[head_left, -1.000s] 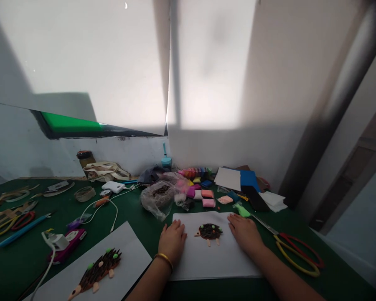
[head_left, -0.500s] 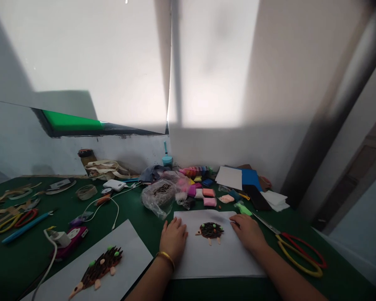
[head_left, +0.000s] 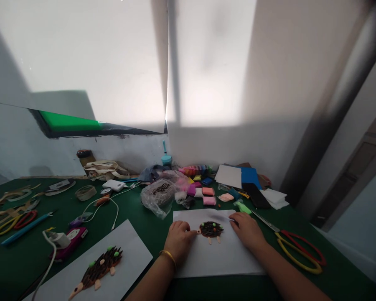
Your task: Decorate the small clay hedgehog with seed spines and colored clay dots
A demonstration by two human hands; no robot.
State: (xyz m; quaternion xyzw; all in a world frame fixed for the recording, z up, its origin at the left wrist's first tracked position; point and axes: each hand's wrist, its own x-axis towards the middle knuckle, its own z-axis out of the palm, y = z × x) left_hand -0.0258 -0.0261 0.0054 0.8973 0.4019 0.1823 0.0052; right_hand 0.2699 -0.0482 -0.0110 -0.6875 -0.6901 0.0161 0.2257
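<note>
A small hedgehog figure (head_left: 211, 229) with dark brown spikes, green and orange dots and pale feet lies on a white sheet of paper (head_left: 219, 261). My left hand (head_left: 179, 241), with a gold bangle at its wrist, rests on the sheet's left side. One of its digits stretches to the tip of the hedgehog's pale snout; no held thing shows in it. On the sheet's upper right edge, my right hand (head_left: 247, 229) lies with fingers extended, holding nothing. To the left, a second sheet (head_left: 136, 259) bears a larger hedgehog figure (head_left: 102, 267).
Large scissors (head_left: 296, 244) with red and yellow handles lie right of the sheet. Behind it are several coloured clay packs (head_left: 209, 200) and a plastic bag (head_left: 158, 198). A black phone (head_left: 256, 195) and a white cable (head_left: 117, 213) also lie on the green table.
My left hand has moved right and inward, and a digit now reaches the hedgehog's snout. My right hand stays almost where it was. The view has shifted slightly.
</note>
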